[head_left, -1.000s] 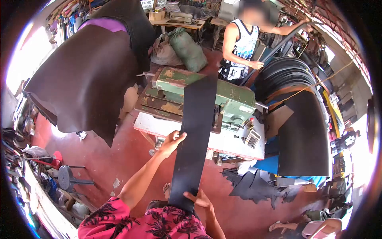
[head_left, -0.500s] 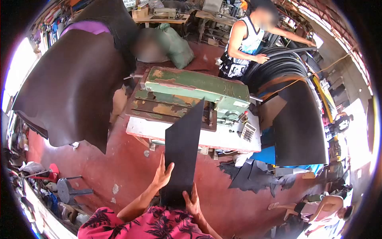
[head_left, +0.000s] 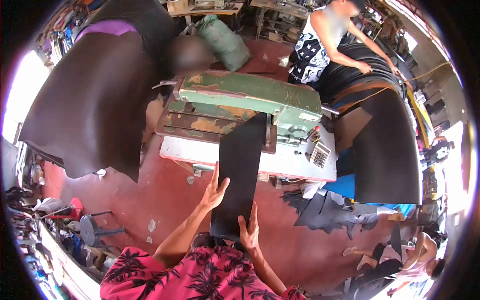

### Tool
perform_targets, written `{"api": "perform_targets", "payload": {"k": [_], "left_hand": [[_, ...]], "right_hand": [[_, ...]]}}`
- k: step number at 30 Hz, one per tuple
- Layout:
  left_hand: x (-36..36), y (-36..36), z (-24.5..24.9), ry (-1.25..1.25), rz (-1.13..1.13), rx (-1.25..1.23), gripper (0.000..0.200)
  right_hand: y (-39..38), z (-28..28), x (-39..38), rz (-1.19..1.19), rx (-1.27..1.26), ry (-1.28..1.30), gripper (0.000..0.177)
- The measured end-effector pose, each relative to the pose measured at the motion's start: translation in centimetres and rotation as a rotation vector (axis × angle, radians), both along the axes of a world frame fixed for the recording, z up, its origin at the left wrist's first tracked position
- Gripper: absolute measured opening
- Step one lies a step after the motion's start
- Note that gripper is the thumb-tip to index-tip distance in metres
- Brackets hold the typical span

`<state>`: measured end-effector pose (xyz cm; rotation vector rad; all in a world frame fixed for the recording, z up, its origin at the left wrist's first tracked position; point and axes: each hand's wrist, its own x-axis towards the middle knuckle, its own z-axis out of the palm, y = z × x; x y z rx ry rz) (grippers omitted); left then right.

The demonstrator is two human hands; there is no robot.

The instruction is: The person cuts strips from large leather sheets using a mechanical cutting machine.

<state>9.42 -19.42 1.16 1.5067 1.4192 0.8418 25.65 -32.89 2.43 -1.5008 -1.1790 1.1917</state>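
Note:
Both hands support a long black leather piece from its two sides, its slanted far end reaching over the bed of the green machine. My left hand is at the left edge, fingers stretched along it and thumb toward the top surface. Lower down, my right hand holds the right edge near the end closest to me, thumb across the face. Between the leather and the machine lies the white tabletop, partly covered by the piece.
A calculator sits at the table's right. Large dark hides hang at left and right. Leather scraps and a dark stool are on the red floor. A person works behind; another sits lower right.
My hands have moved forward with the leather piece, which now lies flatter and farther over the machine bed. The person behind has lowered both arms onto the dark stack.

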Motion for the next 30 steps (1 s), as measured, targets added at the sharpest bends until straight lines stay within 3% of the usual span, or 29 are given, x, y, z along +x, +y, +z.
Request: {"api": "perform_targets", "payload": {"k": [2, 4, 6, 8, 10, 12, 14, 20, 25, 29, 30], "left_hand": [[0.8, -0.2, 1.0, -0.013, 0.003, -0.106, 0.084], [1.5, -0.6, -0.1, 0.078, 0.034, 0.008, 0.082], [2.0, -0.6, -0.6, 0.089, 0.048, 0.164, 0.079], [2.6, -1.0, 0.0, 0.095, 0.075, 0.074, 0.076], [2.9, -1.0, -0.3, -0.03, 0.059, 0.04, 0.078], [3.0, -1.0, -0.6, -0.029, 0.064, 0.062, 0.076], [2.7, -0.7, -1.4, 0.104, 0.059, 0.238, 0.075], [2.8, -0.8, -0.8, 0.06, 0.043, 0.231, 0.076], [2.7, -1.0, -0.9, 0.047, 0.035, 0.159, 0.078], [2.7, -0.6, -1.0, 0.057, 0.019, 0.25, 0.078], [2.7, -0.7, -1.1, 0.06, 0.019, 0.286, 0.078]], "right_hand": [[0.5, -0.8, 0.9, 0.015, 0.004, -0.044, 0.071], [1.2, -1.1, 1.5, -0.056, 0.164, 0.14, 0.07], [2.8, -0.9, 2.9, -0.031, 0.099, 0.231, 0.069], [5.0, -0.3, 4.3, 0.055, 0.034, 0.089, 0.069], [7.3, -2.2, 4.8, 0.009, 0.077, 0.389, 0.064], [8.6, -2.3, 5.2, 0.032, 0.06, 0.353, 0.063], [9.6, -1.9, 5.4, 0.042, 0.08, 0.281, 0.062], [11.8, -3.8, 5.0, -0.009, 0.206, 0.119, 0.061], [13.1, -2.3, 5.4, 0.003, 0.044, -0.053, 0.067], [14.7, -1.0, 5.3, 0.037, -0.128, -0.173, 0.066], [15.4, -3.8, 5.2, -0.029, 0.138, -0.305, 0.064]]}}
